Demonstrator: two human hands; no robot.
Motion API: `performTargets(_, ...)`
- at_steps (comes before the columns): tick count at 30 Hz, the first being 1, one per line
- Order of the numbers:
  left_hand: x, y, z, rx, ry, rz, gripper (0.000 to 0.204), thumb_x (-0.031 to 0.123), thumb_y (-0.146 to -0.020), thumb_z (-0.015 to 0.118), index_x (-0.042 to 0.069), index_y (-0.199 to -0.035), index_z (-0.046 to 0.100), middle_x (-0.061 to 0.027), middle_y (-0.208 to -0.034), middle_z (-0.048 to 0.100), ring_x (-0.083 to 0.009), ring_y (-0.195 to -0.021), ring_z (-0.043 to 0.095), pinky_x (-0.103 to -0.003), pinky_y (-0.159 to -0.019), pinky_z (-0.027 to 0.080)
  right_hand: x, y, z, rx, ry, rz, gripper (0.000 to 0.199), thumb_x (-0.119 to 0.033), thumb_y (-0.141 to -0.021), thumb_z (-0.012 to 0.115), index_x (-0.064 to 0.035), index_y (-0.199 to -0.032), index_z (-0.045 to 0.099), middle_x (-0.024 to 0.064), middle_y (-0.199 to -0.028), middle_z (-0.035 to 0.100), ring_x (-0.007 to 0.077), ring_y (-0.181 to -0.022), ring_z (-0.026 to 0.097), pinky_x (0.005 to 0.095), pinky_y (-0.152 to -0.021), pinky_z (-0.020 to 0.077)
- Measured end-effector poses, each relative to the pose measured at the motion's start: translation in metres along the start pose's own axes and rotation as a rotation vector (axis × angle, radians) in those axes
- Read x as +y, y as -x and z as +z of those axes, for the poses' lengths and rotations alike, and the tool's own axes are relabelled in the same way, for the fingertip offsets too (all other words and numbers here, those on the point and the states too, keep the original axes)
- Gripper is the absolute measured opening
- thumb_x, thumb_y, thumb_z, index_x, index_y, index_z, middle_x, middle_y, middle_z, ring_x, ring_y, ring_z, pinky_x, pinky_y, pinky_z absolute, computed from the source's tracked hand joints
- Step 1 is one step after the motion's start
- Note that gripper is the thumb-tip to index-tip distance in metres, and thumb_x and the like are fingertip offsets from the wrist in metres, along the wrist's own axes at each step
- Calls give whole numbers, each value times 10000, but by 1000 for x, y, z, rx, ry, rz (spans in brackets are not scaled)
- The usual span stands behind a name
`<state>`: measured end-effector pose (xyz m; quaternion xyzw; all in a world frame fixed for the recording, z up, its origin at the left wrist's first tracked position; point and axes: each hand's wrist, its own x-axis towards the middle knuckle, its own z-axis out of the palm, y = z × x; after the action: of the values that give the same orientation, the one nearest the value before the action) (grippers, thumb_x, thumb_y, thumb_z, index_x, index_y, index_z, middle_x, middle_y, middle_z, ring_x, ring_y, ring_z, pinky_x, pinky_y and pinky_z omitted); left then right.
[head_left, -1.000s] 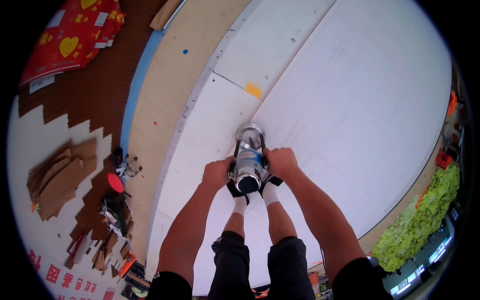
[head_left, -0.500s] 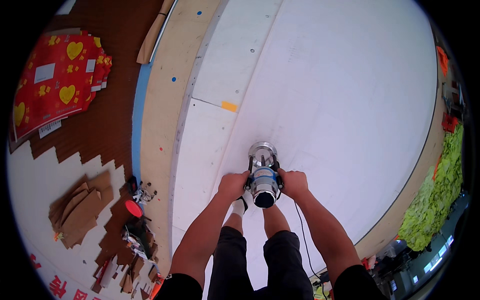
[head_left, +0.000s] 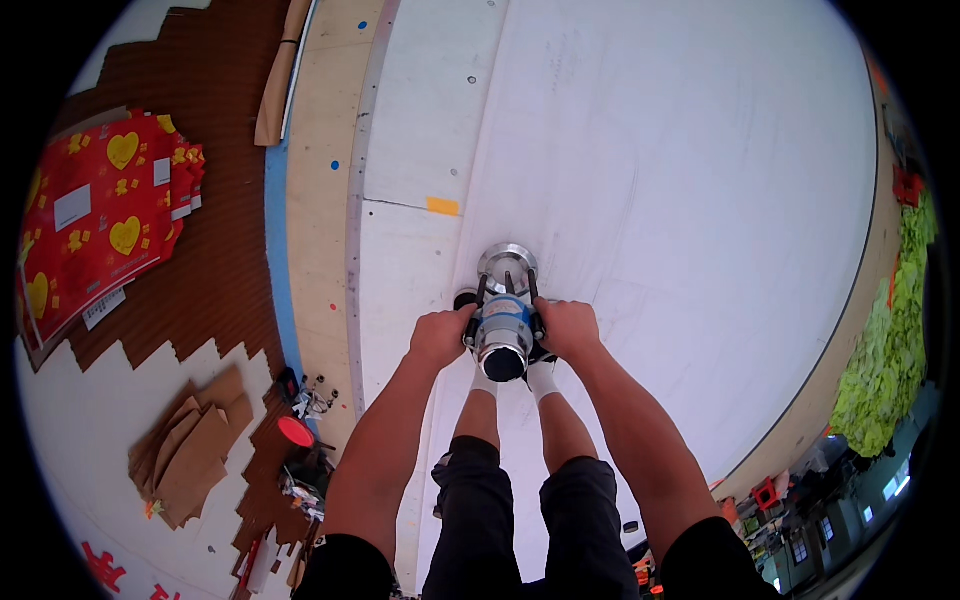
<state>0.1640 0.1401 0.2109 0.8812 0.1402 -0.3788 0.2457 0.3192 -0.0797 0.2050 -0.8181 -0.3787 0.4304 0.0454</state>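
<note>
An upright cloth drill with a silver motor, a blue band and a dark round top stands on a wide white sheet. Its round metal base rests on the sheet, and a thin spindle shows between its two side posts. My left hand is closed round the black handle on the left. On the other side, my right hand grips the opposite handle. Behind the drill are my feet in dark shoes and white socks, partly covered by it. Whether the needle tip enters the sheet is hidden.
Along the left runs a pale board with yellow tape, then a wooden edge with coloured dots. Beyond lie red patterned sheets and brown cardboard pieces. A bright green pile sits past the right edge.
Both hands and the drill have shifted left and slightly away from me, with its base still on the sheet. Both feet now show more. The view has shifted too.
</note>
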Motion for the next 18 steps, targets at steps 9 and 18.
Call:
performTargets(9, -34, -20, 12, 10, 58, 7, 627, 48, -793, 682, 175, -1403, 616, -125, -925, 758, -347, -873, 734, -482, -722, 570, -15, -36, 4, -89, 63, 30, 350, -182, -757, 796, -119, -1065, 641, 101, -862, 754, 313, -846, 752, 444, -709, 584)
performTargets(18, -42, -21, 18, 46, 143, -16, 686, 83, -739, 765, 179, -1405, 630, -133, -944, 760, -360, -883, 728, -472, -755, 578, -21, -47, -1, -108, 116, 24, 378, -217, -753, 821, -124, -1068, 636, 98, -882, 760, 315, -852, 755, 441, -717, 592)
